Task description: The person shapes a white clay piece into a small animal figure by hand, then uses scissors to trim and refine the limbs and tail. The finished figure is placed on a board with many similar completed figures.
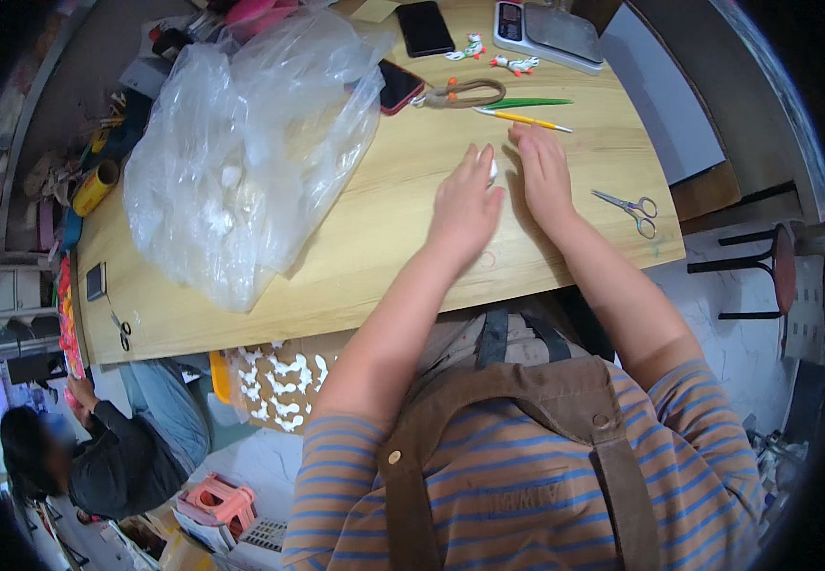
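My left hand is over the wooden table, its fingers curved around a small white lump. Most of that lump is hidden behind the fingers. To its right, my right hand is held with fingers loosely bent and nothing visible in them. Its fingertips are just below a yellow-handled modelling tool. Behind the tool lie a green pointed strip and a brown cord loop. Small scissors lie to the right of my right hand.
A large clear plastic bag with white lumps covers the table's left part. Two phones, small white figures and a digital scale are at the back. White pieces lie on a board below the edge. A person sits at left.
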Demonstrator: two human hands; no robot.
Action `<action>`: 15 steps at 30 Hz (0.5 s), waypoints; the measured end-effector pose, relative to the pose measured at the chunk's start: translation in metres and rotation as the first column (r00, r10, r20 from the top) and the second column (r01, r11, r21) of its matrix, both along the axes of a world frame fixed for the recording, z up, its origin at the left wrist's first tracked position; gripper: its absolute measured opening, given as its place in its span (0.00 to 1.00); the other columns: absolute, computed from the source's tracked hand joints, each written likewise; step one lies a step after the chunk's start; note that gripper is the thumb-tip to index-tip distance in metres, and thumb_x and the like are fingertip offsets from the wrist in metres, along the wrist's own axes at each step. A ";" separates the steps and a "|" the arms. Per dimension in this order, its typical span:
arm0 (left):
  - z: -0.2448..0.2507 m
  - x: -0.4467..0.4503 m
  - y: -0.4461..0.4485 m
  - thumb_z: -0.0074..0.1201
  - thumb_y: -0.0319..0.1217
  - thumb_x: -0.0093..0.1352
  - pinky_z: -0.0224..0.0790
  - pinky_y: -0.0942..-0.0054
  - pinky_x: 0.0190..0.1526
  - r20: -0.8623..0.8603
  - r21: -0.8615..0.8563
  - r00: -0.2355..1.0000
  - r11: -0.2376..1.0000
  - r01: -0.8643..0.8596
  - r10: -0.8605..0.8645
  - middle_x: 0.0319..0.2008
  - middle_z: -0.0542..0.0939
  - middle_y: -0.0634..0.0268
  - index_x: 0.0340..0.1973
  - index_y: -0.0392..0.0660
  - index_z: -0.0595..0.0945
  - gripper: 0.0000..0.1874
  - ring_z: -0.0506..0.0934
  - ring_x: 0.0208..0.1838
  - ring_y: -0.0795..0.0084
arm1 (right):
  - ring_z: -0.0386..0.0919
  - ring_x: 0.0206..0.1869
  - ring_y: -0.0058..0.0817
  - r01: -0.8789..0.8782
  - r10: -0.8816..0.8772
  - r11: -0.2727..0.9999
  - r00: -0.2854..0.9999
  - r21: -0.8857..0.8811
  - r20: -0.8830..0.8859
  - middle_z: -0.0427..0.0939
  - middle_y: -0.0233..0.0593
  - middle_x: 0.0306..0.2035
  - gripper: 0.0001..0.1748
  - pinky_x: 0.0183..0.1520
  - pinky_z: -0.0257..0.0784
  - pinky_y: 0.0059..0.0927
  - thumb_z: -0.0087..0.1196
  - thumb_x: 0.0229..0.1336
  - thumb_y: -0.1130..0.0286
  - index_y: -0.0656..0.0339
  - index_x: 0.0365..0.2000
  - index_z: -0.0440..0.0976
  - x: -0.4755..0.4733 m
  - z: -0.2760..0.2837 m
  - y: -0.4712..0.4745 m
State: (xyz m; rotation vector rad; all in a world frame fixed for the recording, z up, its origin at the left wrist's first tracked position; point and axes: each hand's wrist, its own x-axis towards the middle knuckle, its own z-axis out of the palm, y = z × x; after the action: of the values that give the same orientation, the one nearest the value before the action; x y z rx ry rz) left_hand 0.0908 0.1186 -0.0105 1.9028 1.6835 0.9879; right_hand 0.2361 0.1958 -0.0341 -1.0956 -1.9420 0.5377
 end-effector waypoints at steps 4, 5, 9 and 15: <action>0.004 -0.022 0.016 0.52 0.27 0.64 0.67 0.67 0.50 0.116 -0.031 0.993 1.000 0.004 -0.001 0.49 0.74 0.48 0.49 0.39 0.76 0.17 0.75 0.49 0.55 | 0.58 0.65 0.47 -0.066 0.090 0.993 0.962 -0.100 0.257 0.68 0.47 0.57 0.23 0.67 0.46 0.50 0.44 0.61 0.61 0.62 0.53 0.67 -0.001 0.016 -0.038; 0.006 -0.024 0.017 0.53 0.27 0.63 0.68 0.67 0.47 0.159 -0.080 0.987 0.997 -0.013 0.026 0.47 0.75 0.50 0.45 0.40 0.79 0.15 0.76 0.46 0.57 | 0.58 0.65 0.47 -0.112 0.129 0.991 0.949 -0.077 0.289 0.67 0.47 0.58 0.25 0.68 0.44 0.51 0.45 0.60 0.61 0.61 0.55 0.65 -0.003 0.018 -0.044; 0.011 -0.032 0.015 0.56 0.26 0.63 0.71 0.76 0.41 0.151 -0.230 0.984 0.971 -0.058 0.095 0.41 0.78 0.58 0.45 0.38 0.79 0.14 0.77 0.39 0.71 | 0.57 0.66 0.44 -0.319 0.355 0.903 0.931 -0.288 0.082 0.63 0.48 0.62 0.34 0.69 0.47 0.42 0.52 0.56 0.65 0.59 0.62 0.57 -0.006 0.033 -0.056; 0.040 -0.034 -0.019 0.49 0.35 0.71 0.70 0.81 0.35 0.873 -0.471 0.271 0.845 0.254 0.405 0.34 0.80 0.64 0.43 0.38 0.77 0.13 0.75 0.32 0.78 | 0.52 0.69 0.34 -0.493 0.316 0.753 0.852 -0.437 -0.417 0.55 0.43 0.67 0.46 0.70 0.45 0.35 0.62 0.46 0.67 0.56 0.65 0.51 0.003 0.071 -0.067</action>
State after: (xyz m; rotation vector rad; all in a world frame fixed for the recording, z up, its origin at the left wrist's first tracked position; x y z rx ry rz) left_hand 0.0568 0.0992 0.0293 0.4721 1.0289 1.1669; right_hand 0.2390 0.1283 0.0372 -0.8112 -1.7780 1.4846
